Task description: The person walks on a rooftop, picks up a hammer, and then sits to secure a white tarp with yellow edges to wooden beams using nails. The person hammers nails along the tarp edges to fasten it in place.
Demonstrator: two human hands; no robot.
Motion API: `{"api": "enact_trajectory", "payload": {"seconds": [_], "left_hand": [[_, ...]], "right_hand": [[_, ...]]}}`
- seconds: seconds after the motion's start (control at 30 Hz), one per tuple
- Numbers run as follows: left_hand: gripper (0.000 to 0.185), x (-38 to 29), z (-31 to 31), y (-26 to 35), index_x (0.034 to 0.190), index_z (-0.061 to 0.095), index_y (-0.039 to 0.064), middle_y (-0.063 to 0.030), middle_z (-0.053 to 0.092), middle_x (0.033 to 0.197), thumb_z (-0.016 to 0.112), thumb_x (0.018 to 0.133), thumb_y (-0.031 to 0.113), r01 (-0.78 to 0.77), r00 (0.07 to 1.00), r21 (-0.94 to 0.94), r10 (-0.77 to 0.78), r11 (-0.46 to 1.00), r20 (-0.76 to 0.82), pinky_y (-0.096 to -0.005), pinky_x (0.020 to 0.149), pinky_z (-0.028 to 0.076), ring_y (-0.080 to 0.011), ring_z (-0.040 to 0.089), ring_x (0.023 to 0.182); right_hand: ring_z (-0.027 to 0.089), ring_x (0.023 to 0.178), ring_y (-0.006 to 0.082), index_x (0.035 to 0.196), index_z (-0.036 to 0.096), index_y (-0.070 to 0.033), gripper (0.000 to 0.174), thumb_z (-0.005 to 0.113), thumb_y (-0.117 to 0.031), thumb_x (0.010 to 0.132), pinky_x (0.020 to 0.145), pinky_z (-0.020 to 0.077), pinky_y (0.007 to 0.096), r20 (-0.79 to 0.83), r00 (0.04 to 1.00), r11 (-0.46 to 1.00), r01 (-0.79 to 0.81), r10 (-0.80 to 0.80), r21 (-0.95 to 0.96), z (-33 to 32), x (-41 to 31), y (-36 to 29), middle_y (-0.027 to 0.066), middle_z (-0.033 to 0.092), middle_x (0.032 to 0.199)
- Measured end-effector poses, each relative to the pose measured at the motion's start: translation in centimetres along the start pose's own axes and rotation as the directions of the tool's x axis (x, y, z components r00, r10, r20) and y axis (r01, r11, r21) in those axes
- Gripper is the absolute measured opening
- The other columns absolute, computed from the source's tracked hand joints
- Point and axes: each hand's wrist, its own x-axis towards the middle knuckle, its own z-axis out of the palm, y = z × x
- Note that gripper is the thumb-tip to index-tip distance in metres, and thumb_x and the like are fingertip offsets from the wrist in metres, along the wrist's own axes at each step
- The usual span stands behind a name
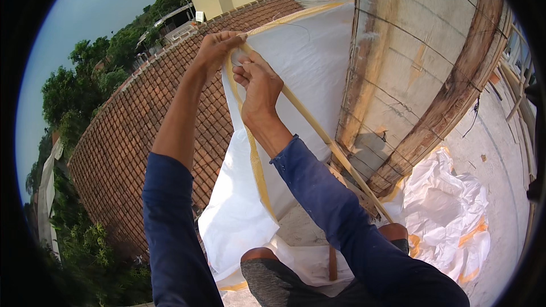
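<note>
White plastic sheeting (294,55) with a yellow edge band hangs before me, partly stretched out and partly draped down to the floor. At its upper corner my left hand (222,49) pinches the yellow edge between thumb and fingers. Just below and to the right, my right hand (258,81) has its fingers curled close to the sheet and the top of a long thin wooden pole (315,125). What the right fingers grip is partly hidden. The pole slants down towards my knee. A thin wire or string (298,25) curls over the sheet's upper edge.
A concrete column with wooden boards (469,55) bound by wire rises at the right. Crumpled white sheeting (443,204) lies beside its base on the concrete floor (503,162). A tiled roof (149,136) slopes below at the left. A short wooden piece (332,262) stands between my knees.
</note>
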Motion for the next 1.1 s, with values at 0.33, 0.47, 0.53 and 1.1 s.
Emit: {"api": "enact_trajectory", "payload": {"seconds": [0.33, 0.47, 0.53, 1.1], "left_hand": [[0.023, -0.8, 0.5, 0.7, 0.104, 0.071, 0.002, -0.0024, 0.069, 0.089, 0.071, 0.093, 0.022, -0.019, 1.0, -0.022, 0.019, 1.0, -0.01, -0.0244, 0.065, 0.052, -0.0082, 0.062, 0.072], [0.022, -0.9, 0.3, 0.8, 0.104, 0.071, 0.003, -0.0026, 0.07, 0.089, 0.071, 0.093, 0.022, -0.033, 0.999, -0.004, 0.033, 0.999, -0.002, -0.0246, 0.064, 0.052, -0.0081, 0.062, 0.071], [0.02, -0.7, 0.3, 0.6, 0.102, 0.071, 0.004, -0.0016, 0.069, 0.087, 0.07, 0.094, 0.022, -0.042, 0.999, -0.008, 0.042, 0.999, 0.008, -0.0244, 0.062, 0.051, -0.0073, 0.061, 0.07], [0.02, -0.3, 0.3, -0.2, 0.097, 0.072, 0.003, -0.0013, 0.07, 0.084, 0.071, 0.094, 0.022, 0.037, 0.999, -0.018, -0.037, 0.999, 0.04, -0.025, 0.062, 0.051, -0.0068, 0.061, 0.07]], "right_hand": [[0.063, 0.091, 0.0191, 0.124, 0.052, 0.002, 0.027, 0.057, -0.004, 0.098, 0.086, 0.0578, 0.0343, -0.105, 0.94, 0.869, -0.251, 0.324, 0.426, 0.3, 0.6, 2.6, 0.0116, 0.063, 0.104], [0.062, 0.091, 0.0174, 0.121, 0.055, 0.003, 0.024, 0.058, -0.004, 0.098, 0.086, 0.058, 0.0322, -0.071, 0.958, 0.896, -0.23, 0.276, 0.38, 0.2, 1.5, 3.7, 0.0085, 0.061, 0.1], [0.062, 0.09, 0.0166, 0.118, 0.057, 0.004, 0.022, 0.058, -0.004, 0.098, 0.085, 0.0583, 0.0313, -0.071, 0.956, 0.893, -0.236, 0.283, 0.384, 0.3, 2.1, 3.9, 0.0081, 0.06, 0.098], [0.068, 0.068, 0.021, 0.113, 0.064, 0.014, 0.029, 0.058, -0.006, 0.092, 0.058, 0.0549, 0.0344, -0.025, 0.945, 0.816, 0.267, -0.325, -0.512, -0.3, 3.9, 6.1, 0.0159, 0.068, 0.086]]}}
